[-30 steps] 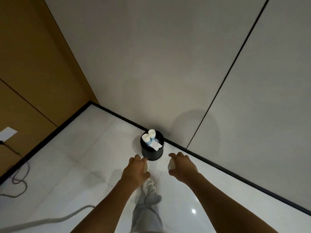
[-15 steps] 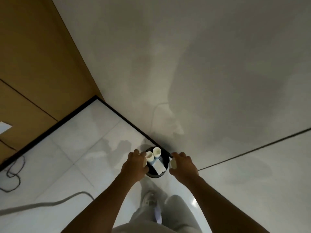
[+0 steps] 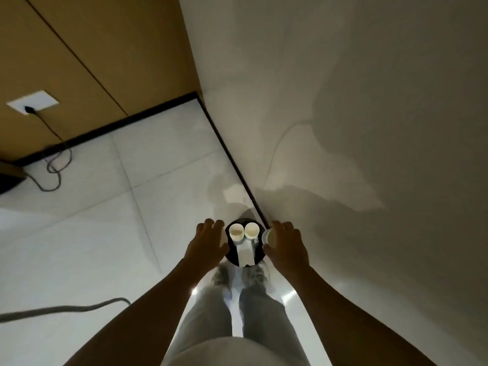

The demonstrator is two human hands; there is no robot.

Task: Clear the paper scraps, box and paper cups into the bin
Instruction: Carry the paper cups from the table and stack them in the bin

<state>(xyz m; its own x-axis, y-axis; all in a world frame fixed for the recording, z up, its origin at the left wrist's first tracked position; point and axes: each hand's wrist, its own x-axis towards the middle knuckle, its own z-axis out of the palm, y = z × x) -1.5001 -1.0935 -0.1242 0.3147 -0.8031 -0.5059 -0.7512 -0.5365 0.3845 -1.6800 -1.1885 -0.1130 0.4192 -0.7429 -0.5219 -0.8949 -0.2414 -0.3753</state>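
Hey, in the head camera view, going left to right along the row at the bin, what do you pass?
left hand → first upright paper cup in the bin → second upright paper cup → paper cup in the right hand → right hand

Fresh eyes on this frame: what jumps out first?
The black bin on the floor by the wall, just ahead of the person's shoes, with two upright paper cups and a white box already in it. The right hand holds another paper cup at the bin's right edge. The left hand hovers at the left edge; whether its grip holds anything cannot be seen.
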